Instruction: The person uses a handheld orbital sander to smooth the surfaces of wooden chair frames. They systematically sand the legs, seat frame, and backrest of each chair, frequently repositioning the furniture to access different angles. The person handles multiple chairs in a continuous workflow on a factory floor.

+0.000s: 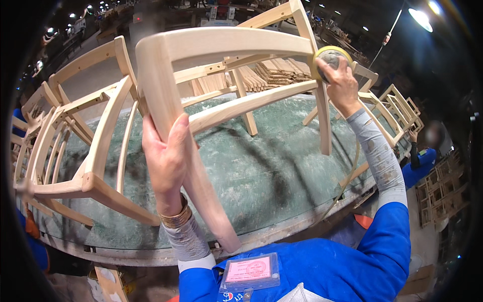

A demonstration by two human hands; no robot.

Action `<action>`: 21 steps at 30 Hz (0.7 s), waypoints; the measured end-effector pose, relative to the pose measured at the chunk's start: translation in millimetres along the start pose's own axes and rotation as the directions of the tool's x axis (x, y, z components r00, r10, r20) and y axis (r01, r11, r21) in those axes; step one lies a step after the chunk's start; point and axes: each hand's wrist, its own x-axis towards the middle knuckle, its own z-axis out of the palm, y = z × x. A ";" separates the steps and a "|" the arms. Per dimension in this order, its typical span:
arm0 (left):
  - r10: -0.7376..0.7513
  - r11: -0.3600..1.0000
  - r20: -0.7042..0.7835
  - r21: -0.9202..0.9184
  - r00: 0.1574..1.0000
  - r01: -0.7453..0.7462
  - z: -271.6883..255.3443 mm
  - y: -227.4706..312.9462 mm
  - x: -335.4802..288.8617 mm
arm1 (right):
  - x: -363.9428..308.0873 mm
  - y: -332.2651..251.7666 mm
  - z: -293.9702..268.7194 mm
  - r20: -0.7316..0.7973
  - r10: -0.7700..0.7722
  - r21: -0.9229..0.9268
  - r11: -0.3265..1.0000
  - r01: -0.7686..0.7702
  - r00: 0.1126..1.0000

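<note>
A pale wooden chair frame (241,43) stands tilted on the green-topped workbench (282,176) in front of me. My left hand (168,151) is wrapped round its near left leg, thumb toward me. At the frame's upper right, my right hand (342,83) is closed over a round sander (332,56) with a yellow rim. The sander's edge meets the right post of the frame. A thin hose (347,181) runs down below my right forearm and across the bench edge. Part of the sander is hidden under my fingers.
Several more wooden chair frames (90,176) crowd the bench's left side, and others (397,110) stand at the far right. Stacked wooden pieces (284,70) lie behind the bench. A person in blue (422,161) works at the right. A lamp (420,20) hangs overhead.
</note>
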 end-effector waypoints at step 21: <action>0.056 0.998 0.067 -0.028 0.996 -0.054 -17.9 -6.9 12.0 | 41.8 -38.2 -16.1 0.215 0.089 -0.320 0.947 -0.016 0.972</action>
